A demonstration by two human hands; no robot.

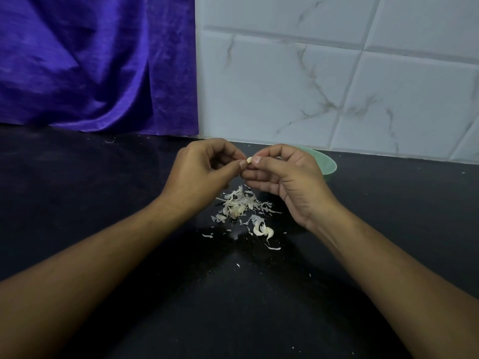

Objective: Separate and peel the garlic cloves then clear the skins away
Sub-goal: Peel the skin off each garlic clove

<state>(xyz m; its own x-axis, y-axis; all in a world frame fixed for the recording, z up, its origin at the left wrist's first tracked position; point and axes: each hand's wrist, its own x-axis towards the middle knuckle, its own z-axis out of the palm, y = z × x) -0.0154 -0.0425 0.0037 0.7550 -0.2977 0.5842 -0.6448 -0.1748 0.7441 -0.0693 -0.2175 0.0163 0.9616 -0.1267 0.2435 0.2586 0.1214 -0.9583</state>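
A small pale garlic clove is held above the black counter, pinched between the fingertips of my left hand and my right hand. Only its tip shows between the thumbs. Below the hands lies a heap of papery garlic skins. Nearer to me, a couple of unpeeled cloves lie with loose skin around them. A light green bowl stands behind my right hand, mostly hidden by it.
Scattered skin flakes dot the counter around the heap. A purple cloth hangs at the back left. A white marble-patterned tiled wall rises behind the counter on the right.
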